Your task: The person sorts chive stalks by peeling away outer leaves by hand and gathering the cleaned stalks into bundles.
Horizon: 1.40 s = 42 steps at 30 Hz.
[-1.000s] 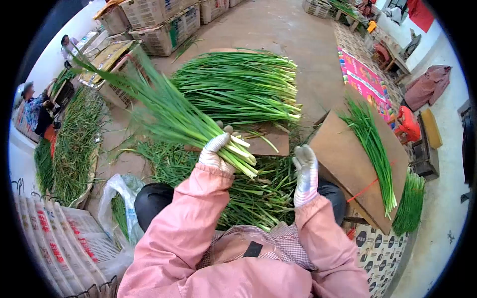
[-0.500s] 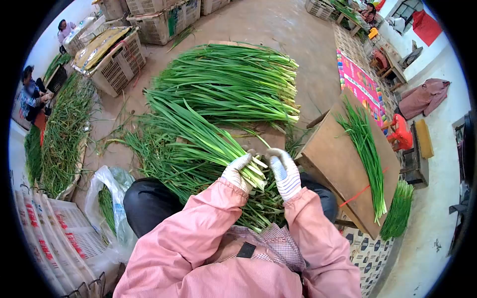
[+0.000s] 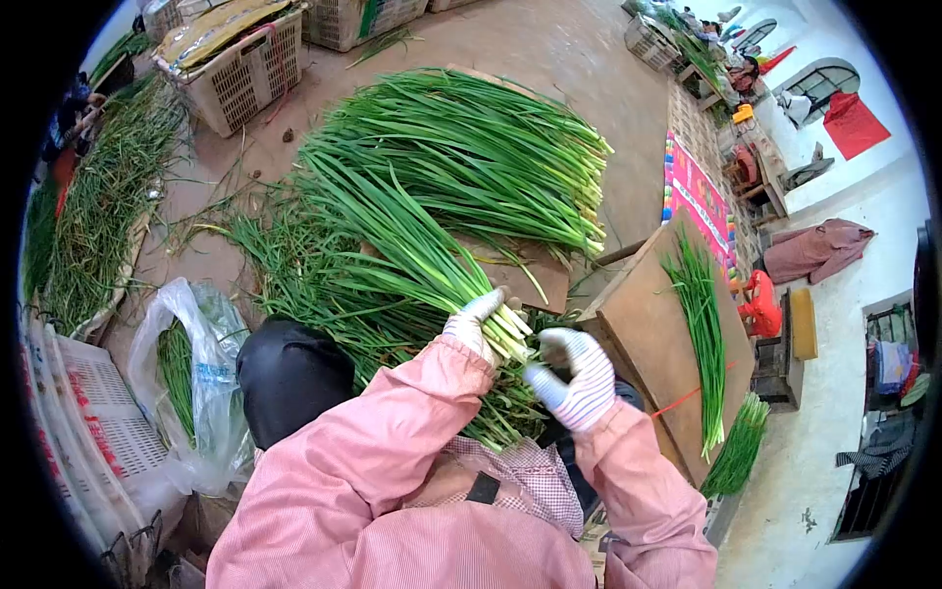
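Note:
My gloved left hand [image 3: 478, 324] is closed around a bunch of long green stalks [image 3: 407, 250], just above their pale cut ends; the leaves point to the upper left. Close by on the right, my gloved right hand [image 3: 577, 378] has its fingers curled and apart beside the pale ends, with nothing visible held. A big pile of green stalks [image 3: 451, 147] lies on a board beyond my hands. On the brown board [image 3: 633, 319] at the right lies a smaller bunch [image 3: 699, 329] above a red string [image 3: 679, 402].
Loose leaves [image 3: 294, 265] cover the floor below the pile. A plastic bag [image 3: 211, 383] and stacked white crates [image 3: 108, 402] are at left; a lidded crate [image 3: 245, 79] stands farther back. Another bunch [image 3: 738, 447] is beside the right board. A co-worker sits at far left.
My left hand has lowered the bunch from a raised position toward the middle. My right hand has come in beside its pale ends. The view has turned to the right.

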Motion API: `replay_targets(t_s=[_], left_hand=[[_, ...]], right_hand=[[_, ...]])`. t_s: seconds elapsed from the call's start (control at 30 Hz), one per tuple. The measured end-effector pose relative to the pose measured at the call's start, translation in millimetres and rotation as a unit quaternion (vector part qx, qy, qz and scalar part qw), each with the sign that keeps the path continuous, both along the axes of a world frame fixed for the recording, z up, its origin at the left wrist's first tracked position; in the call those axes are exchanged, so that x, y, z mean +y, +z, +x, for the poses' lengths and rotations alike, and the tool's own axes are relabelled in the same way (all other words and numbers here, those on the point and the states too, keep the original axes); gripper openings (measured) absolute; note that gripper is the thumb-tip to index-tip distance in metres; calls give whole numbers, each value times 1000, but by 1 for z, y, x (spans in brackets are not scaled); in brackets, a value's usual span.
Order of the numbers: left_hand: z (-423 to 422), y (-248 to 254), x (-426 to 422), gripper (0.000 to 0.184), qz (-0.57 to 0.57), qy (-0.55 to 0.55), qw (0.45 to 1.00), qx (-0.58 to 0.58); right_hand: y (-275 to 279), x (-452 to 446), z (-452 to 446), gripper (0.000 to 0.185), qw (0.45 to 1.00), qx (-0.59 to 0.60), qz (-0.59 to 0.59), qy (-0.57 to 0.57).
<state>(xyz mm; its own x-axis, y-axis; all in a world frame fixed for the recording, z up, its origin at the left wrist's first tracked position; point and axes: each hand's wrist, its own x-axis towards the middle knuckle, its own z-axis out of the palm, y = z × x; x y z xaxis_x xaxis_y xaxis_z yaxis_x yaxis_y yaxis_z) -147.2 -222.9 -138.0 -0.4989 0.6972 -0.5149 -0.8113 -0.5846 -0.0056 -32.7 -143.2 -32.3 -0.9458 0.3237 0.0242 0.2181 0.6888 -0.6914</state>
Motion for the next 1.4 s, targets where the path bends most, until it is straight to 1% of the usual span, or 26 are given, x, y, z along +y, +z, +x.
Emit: replay_targets(t_s=[0.03,0.07,0.2,0.27,0.33,0.4,0.47,0.53,0.63,0.67,0.7,0.73,0.77,0.8,0.9,0.97,1.0,1.03,1.07,1.1,1.13,1.2,1.27,1.33,1.37,1.4], left_hand=[[0,2,-1,20,3,-17,1000,-1],[1,4,-2,20,6,-36,999,-3],[4,-2,-5,21,-6,-43,999,26],[4,4,-11,23,-70,-62,990,103],[5,16,-16,23,-68,-53,989,117],[4,27,-21,21,-42,-10,987,157],[-11,26,-30,20,4,-35,994,101],[-28,22,-36,19,26,38,993,106],[-48,10,-41,21,44,82,988,122],[-50,10,-41,23,44,103,987,119],[-54,9,-41,23,46,107,986,115],[-57,7,-41,25,53,122,983,123],[-59,6,-41,26,60,138,980,130],[-63,8,-43,29,58,154,980,115],[-73,13,-49,36,84,252,956,126],[-77,21,-55,38,56,273,942,184],[-77,26,-56,39,60,278,936,208],[-72,35,-56,39,77,279,934,210],[-69,39,-53,36,97,262,936,214],[-65,37,-48,34,94,247,945,192],[-59,35,-43,32,90,231,954,170],[-43,39,-37,27,80,177,970,143],[-27,41,-30,25,68,144,972,170],[-14,41,-21,26,53,103,977,178],[-6,37,-13,26,44,111,976,183],[-1,31,-4,26,37,118,975,186]], right_hand=[[-4,-5,-2,43,994,33,92,52],[-10,-5,-5,37,988,44,129,70],[-14,-4,-12,21,996,-7,60,64],[-14,1,-12,20,970,-116,-210,-33],[-6,6,-11,19,931,-89,-345,-84],[7,3,-6,19,938,-79,-325,-91],[13,6,12,18,959,-73,-259,-85],[29,12,42,20,966,-80,-236,-67],[53,32,111,20,964,-122,-185,-145],[68,41,134,18,971,-169,-85,-144],[75,52,165,17,947,-180,-158,-215],[77,70,199,17,961,-200,-45,-187],[96,68,212,17,927,-245,-122,-255],[88,100,259,14,932,-259,-108,-227],[104,103,281,11,906,-309,-109,-268],[110,85,244,14,899,-324,-141,-260],[105,79,220,17,918,-323,-145,-177],[87,79,200,21,890,-384,-167,-181],[91,54,153,31,891,-443,-75,-62],[89,35,117,46,908,-410,61,67],[83,26,89,60,927,-366,40,75],[91,-3,19,67,957,-247,142,52],[78,-4,-24,73,962,-131,223,92],[69,-20,-59,76,951,-130,254,117],[66,-25,-71,78,954,-160,200,155],[46,-24,-71,80,948,-168,234,135]])
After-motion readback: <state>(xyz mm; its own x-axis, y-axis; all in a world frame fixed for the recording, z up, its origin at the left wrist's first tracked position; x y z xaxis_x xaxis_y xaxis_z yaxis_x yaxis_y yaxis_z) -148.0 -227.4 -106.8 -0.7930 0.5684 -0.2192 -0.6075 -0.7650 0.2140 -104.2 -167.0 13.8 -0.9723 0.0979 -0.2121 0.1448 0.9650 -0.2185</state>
